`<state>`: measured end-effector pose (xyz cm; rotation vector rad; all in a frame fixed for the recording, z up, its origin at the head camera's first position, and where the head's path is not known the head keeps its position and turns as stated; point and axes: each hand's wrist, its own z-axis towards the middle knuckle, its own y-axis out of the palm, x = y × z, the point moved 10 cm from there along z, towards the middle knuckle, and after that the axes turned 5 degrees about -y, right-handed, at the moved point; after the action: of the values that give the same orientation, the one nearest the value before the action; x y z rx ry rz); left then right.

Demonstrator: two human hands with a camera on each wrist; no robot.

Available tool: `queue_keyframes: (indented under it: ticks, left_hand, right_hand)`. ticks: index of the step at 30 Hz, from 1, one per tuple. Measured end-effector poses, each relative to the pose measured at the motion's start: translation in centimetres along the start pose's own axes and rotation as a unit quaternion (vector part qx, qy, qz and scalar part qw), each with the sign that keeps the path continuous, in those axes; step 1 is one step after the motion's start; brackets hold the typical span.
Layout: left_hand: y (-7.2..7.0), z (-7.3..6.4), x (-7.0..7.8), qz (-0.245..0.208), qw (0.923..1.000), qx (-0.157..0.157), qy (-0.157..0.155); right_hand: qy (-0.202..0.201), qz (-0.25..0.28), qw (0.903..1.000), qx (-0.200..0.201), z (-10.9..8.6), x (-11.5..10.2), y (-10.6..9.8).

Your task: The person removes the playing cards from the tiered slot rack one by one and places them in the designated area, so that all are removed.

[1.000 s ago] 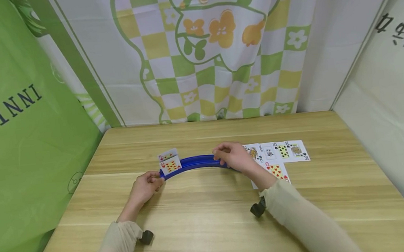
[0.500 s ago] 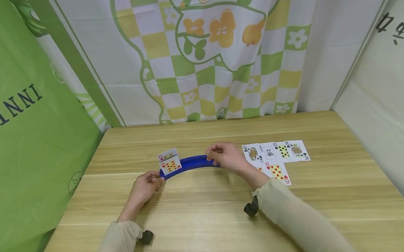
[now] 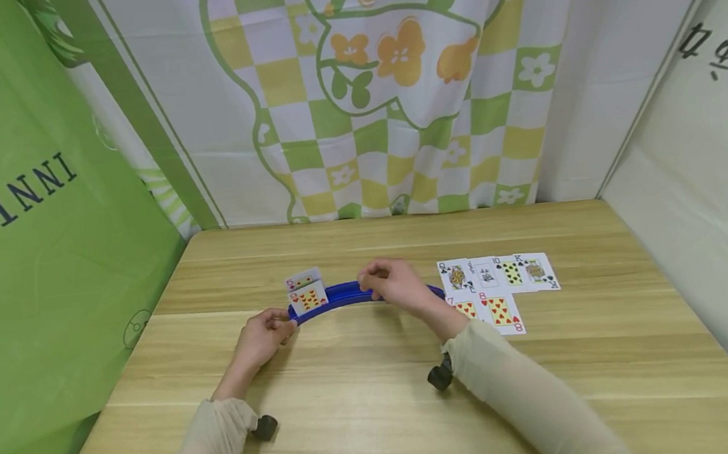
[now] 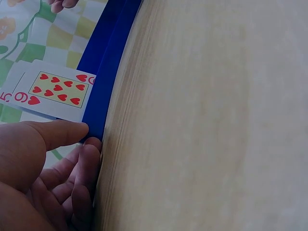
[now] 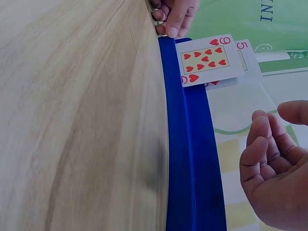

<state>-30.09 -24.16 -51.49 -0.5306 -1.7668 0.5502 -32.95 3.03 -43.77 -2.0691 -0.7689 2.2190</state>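
Note:
A curved blue card holder [image 3: 349, 295] lies on the table, bowed away from me. My left hand [image 3: 268, 336] pinches its left end between thumb and fingers. Beside that hand, the nine of hearts [image 5: 206, 58] stands in the holder, overlapping a red five [image 5: 246, 55] behind it. Over the middle of the holder is my right hand [image 3: 399, 286]. In the right wrist view its fingers are loosely bent, the thumb stands apart from them, and nothing is between them.
Face-up cards lie on the table at the right: a queen [image 3: 456, 278], a joker [image 3: 485, 274], a black ten [image 3: 512, 274] and a king [image 3: 536, 272] in the back row. Nearer are the seven of hearts [image 3: 466, 310] and eight of hearts [image 3: 500, 312]. Curtains [image 3: 397, 165] surround the table.
My right hand has moved left along the holder, exposing the holder's right end and the queen and seven of hearts. The left hand and the two standing cards have stayed put.

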Motion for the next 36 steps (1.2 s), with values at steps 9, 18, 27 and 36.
queue_keyframes:
  ticks: [9,18,27,36]
  left_hand:
    - [0.0,0.0,0.0,0.004,1.0,0.002,0.0]
    - [0.0,0.0,-0.1,0.005,1.0,0.001,-0.003]
    - [0.0,-0.1,0.1,0.006,1.0,-0.001,-0.004]
    - [0.0,-0.1,0.1,0.005,1.0,0.0,-0.004]
  right_hand:
    - [-0.001,0.014,0.9999,-0.002,0.7,0.0,1.3]
    - [-0.005,0.014,0.9999,-0.008,1.6,0.0,2.7]
    - [-0.002,0.019,0.9996,-0.022,2.2,0.2,3.8]
    - [-0.009,-0.001,0.9995,-0.031,2.6,-0.6,4.8]
